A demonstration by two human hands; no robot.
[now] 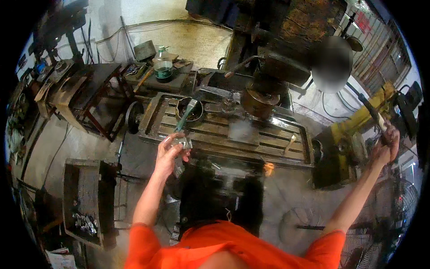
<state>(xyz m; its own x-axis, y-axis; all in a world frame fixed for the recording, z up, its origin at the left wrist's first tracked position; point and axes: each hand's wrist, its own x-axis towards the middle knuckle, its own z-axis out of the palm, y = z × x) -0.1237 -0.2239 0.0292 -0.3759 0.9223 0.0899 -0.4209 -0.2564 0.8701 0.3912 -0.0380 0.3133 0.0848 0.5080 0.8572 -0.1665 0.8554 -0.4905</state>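
Slotted table (207, 149) ahead, left hand (168, 157) holds metal piece (184, 143), right hand (389, 142) outstretched.

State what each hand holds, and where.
Left hand: a small metal piece, by its left end, between thumb and fingers. Right hand: a dark lever, gripped at its lower, pale end.
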